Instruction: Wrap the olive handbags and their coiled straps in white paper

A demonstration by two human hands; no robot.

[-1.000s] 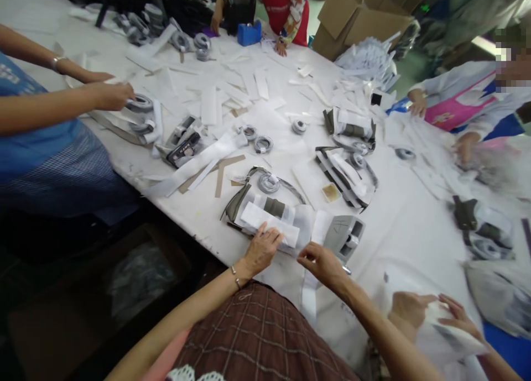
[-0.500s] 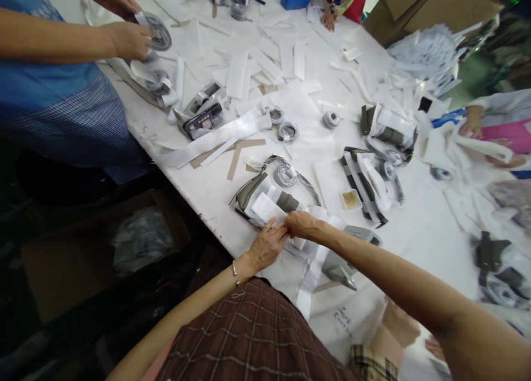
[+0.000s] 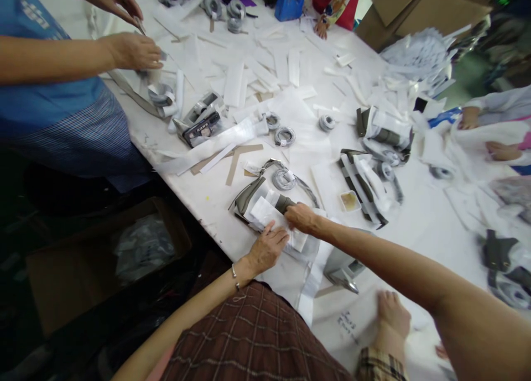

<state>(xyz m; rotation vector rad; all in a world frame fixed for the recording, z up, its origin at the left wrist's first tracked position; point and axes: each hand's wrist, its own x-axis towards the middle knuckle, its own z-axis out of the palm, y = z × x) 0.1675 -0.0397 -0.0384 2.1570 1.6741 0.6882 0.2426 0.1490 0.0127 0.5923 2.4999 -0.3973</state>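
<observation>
In front of me lies an olive-green bag [image 3: 250,193] with a rolled olive part [image 3: 281,203] and white wrapping [image 3: 264,210] over its near side. My left hand [image 3: 269,247] rests on the near edge of that wrapping, fingers stretched out. Just right of it, my right hand [image 3: 302,218] has its fingers curled in against the end of the rolled part and the wrapping. What those fingers pinch is hidden. A coiled grey strap [image 3: 284,178] lies behind the bag. Under my right forearm is a grey piece with a shiny metal-looking tip [image 3: 344,276].
Wrapped olive bundles [image 3: 360,187] and a small tub [image 3: 349,201] lie to the right. White strips and a phone [image 3: 202,128] are further left. Co-workers' hands [image 3: 135,51] are at the left, far and right sides. A carton [image 3: 103,259] stands below the table's left edge.
My right hand has shifted slightly up and left, parting from my left fingers, which have spread on the wrapping. The left co-worker's hands have moved apart. Another person's hand shows clearer at the lower right.
</observation>
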